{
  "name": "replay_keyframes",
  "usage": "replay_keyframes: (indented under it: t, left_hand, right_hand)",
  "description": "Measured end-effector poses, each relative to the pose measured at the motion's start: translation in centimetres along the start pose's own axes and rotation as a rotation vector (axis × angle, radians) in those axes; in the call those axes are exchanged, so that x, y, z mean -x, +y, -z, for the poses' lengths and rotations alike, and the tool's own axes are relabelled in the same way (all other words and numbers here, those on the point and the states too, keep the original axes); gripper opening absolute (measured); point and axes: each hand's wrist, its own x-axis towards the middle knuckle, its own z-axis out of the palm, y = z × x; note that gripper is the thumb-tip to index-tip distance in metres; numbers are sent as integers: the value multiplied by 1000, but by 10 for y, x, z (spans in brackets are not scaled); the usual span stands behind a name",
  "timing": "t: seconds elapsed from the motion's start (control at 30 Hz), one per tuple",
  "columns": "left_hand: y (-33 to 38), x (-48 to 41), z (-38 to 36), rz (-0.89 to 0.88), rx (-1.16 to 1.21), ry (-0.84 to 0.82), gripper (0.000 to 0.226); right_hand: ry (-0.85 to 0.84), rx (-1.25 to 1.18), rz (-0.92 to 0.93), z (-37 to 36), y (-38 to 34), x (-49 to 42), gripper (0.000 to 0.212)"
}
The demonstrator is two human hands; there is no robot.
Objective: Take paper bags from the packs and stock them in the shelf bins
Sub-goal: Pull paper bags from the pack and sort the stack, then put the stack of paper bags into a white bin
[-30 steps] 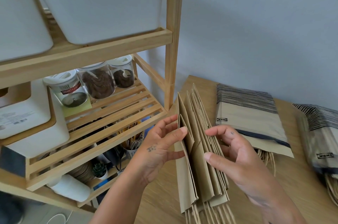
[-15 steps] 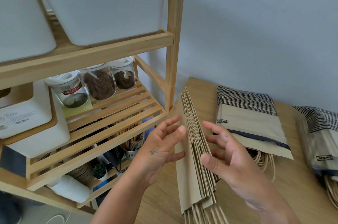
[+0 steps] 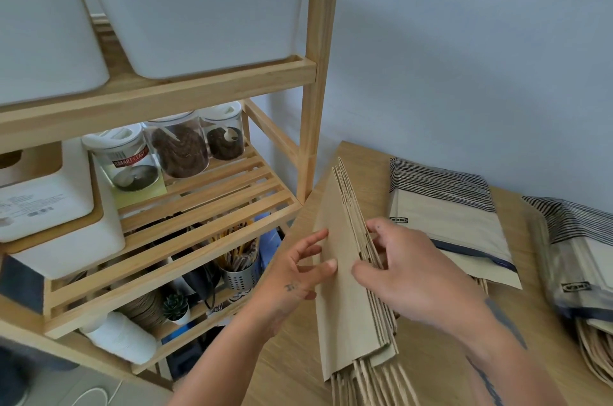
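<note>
Wooden surface beside shelf. Stack of paper bags stands on edge, left hand and right hand fingers pressing its sides. Loose squeeze: bags may fan, slip before white bin.

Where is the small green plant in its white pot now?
The small green plant stands on the lowest shelf at lower left of the head view, just left of the metal cup of pencils and beside the stacked paper plates.
</note>
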Motion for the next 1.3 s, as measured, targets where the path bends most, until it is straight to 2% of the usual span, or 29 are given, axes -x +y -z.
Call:
replay_keyframes:
  t: [0.07, 0.17, 0.23, 0.4, 0.57, 0.77, 0.87, 0.93, 1.1, 1.23, 1.3]
  left_hand:
    - [-9, -2, -1, 0, -11, -8, 55]
    - [-26, -6, -3, -6, -21, -14, 61]
    - [-39, -8, -4, 4, -46, -22, 65]
    - [-65, -9, -7, -42, -238, 38, 71]
    - [-66, 3, -13, -141, -255, 48, 69]
    - [-57, 30, -27, -124, 50, -66, 63]
    - [-47, 46, -32, -141, 164, -23, 58]
    - [-34, 58, -33, -161, 189, 14, 58]
    - [6, 89, -29, -261, 18, 214, 55]
    - [43, 115, -14, -372, -161, 381, 57]
    - [68, 129, -4, -422, -220, 433, 63]
  right_hand:
    - [18, 93, -14, -1, 0, -6, 39]
    - [-3, 140, -34, -10, 7, -9, 78]
    - [-23, 102, -25, -9, 13, -7, 82]
    - [36, 19, 26, 3, 39, -2, 41]
    - [94, -152, 38, 5, 61, 16, 42]
    - [168, -516, 95, 5, 87, 36, 49]
    - [157, -766, 92, 5, 97, 42, 54]
    - [140, -851, 103, 8, 99, 44, 54]
    - [75, -788, 217, 6, 89, 36, 53]
    - [99, -688, 455, 10, 54, 26, 34]
    - [97, -693, 547, 18, 30, 20, 35]
